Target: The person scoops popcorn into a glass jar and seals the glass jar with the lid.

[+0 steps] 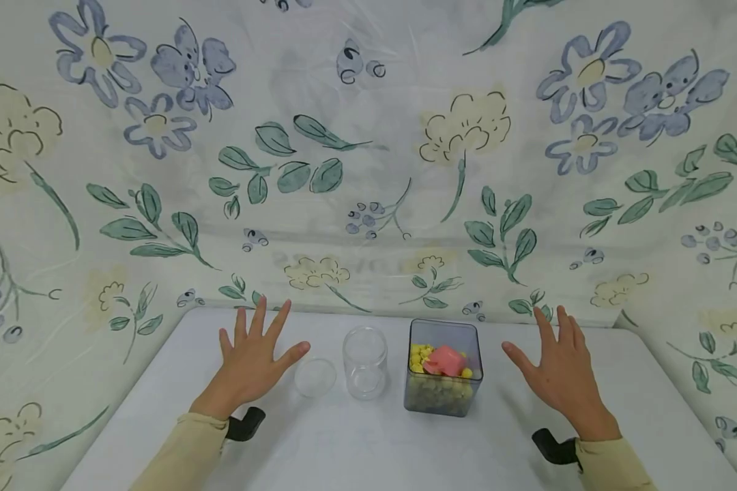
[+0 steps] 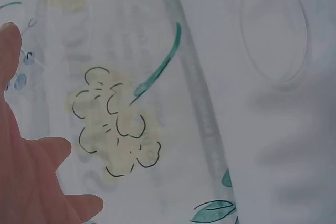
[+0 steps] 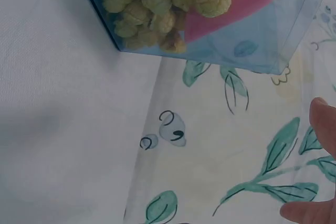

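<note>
My left hand [image 1: 250, 365] is held with fingers spread, left of a clear round lid [image 1: 315, 378], and holds nothing. Right of that lid stands a clear, see-through jar [image 1: 365, 365]. A tinted square container [image 1: 440, 399] stands further right, partly filled with yellow popcorn [image 3: 152, 9]. On the popcorn lies a pink piece [image 1: 445, 361], perhaps a scoop; its full shape is hidden. My right hand [image 1: 561, 372] is to the right of the container, fingers extended, touching nothing. The lid [image 2: 274, 30] also shows in the left wrist view.
A white table [image 1: 356, 457] carries these things. Behind it and at both sides hangs a floral cloth [image 1: 368, 123] with flowers and leaves. Each wrist bears a black strap-like mount, the left one [image 1: 246, 423] and the right one [image 1: 555, 447].
</note>
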Tool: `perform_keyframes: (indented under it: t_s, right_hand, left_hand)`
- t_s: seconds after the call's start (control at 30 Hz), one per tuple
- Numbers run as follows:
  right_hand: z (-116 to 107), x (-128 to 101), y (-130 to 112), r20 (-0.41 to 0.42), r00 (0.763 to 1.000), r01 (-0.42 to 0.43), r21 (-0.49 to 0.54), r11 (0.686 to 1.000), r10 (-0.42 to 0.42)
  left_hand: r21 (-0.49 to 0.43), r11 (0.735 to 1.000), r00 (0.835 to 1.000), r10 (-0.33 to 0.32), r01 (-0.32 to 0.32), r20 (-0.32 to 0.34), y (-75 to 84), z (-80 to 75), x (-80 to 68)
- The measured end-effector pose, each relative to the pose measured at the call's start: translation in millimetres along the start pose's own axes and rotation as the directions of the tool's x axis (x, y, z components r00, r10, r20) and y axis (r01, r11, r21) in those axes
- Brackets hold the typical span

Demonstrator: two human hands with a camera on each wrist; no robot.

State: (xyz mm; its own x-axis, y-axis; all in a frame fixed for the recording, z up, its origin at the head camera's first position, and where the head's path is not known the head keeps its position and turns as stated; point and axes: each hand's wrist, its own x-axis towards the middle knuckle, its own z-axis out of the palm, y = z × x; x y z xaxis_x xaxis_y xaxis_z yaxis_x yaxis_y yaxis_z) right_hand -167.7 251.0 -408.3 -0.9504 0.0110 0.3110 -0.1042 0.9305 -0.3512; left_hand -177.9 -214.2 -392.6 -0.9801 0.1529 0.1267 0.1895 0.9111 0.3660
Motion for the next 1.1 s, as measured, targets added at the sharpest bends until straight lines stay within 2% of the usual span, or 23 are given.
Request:
perform_keyframes:
  t_s: [0.53, 1.1]
  right_hand:
    - [-7.6, -0.3, -13.1, -0.001, 1.000, 0.004, 0.021, 1.000, -0.004]
    - [-13.0, -1.4, -33.3, 0.005, 0.999, 0.051, 0.088, 0.995, -0.051]
  left_hand:
    - [-0.049, 0.996, 0.997, 0.076, -0.077, -0.035, 11.2, 1.4, 3.0]
    - [-0.119, 0.979, 0.986, 0.168, -0.168, -0.013, 29.3, 14.4, 9.2]
